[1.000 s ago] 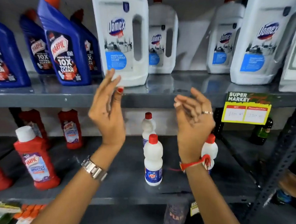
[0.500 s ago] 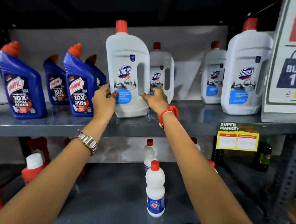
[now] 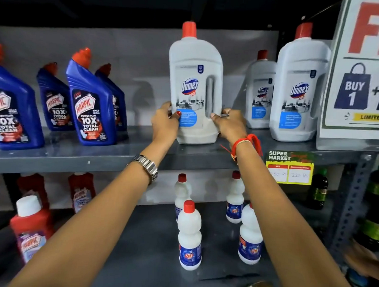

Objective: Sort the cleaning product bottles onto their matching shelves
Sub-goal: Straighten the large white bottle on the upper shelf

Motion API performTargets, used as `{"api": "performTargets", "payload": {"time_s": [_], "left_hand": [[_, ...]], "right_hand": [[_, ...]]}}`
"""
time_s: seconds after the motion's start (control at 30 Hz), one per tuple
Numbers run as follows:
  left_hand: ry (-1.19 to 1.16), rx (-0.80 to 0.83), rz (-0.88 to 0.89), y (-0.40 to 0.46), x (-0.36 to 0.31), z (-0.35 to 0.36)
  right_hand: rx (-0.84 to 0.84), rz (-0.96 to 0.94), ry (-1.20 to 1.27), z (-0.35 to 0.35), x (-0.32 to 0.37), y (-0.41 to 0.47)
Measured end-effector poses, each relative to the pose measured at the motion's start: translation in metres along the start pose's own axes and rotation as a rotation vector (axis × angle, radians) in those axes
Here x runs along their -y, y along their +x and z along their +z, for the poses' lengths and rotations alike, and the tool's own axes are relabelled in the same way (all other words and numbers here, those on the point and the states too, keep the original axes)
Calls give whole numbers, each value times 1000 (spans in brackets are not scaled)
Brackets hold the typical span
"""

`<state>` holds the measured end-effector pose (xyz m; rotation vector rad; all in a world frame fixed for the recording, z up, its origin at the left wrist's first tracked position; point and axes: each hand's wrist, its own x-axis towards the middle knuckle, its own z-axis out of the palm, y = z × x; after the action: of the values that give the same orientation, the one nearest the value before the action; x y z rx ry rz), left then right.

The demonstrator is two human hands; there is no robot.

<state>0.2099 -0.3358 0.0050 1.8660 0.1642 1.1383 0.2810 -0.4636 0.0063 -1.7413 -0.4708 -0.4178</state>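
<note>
Nearest the camera, the small white Rin bottles (image 3: 190, 235) stood on the lower shelf (image 3: 147, 257), now showing as four where half a second before only two or three were in sight. The red Harpic bottle (image 3: 31, 227) at the lower left had come further into view. Above them, both forearms reached up to the upper shelf (image 3: 73, 157). The left hand (image 3: 165, 122) and right hand (image 3: 231, 125) still clasped the big white Domex bottle (image 3: 194, 88) low on its sides, as before. The left thumb (image 3: 176, 114) lay on the blue label, and the right thumb (image 3: 216, 118) pressed the front edge by the handle slot. The bottle stood upright on the upper shelf, a little further right than before, between the blue Harpic bottles (image 3: 91, 101) and the other Domex bottles (image 3: 298, 87). Of the rearmost Domex bottle that had stood behind it, nothing showed now.
</note>
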Motion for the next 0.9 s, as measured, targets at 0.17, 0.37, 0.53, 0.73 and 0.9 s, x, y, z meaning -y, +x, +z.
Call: {"api": "performTargets", "payload": {"time_s": [0.17, 0.37, 0.53, 0.73, 0.9], "left_hand": [[-52, 27, 37, 0, 0, 17], [-70, 51, 27, 0, -2, 21], [93, 91, 178, -31, 1, 14], [-107, -22, 562, -138, 33, -2], [-88, -85, 342, -196, 124, 9]], "right_hand": [[-50, 13, 16, -15, -7, 2], [-30, 4, -69, -17, -8, -2], [-52, -220, -263, -28, -9, -35], [-206, -330, 78, -31, -40, -120], [-151, -133, 100, 4, -120, -176]]}}
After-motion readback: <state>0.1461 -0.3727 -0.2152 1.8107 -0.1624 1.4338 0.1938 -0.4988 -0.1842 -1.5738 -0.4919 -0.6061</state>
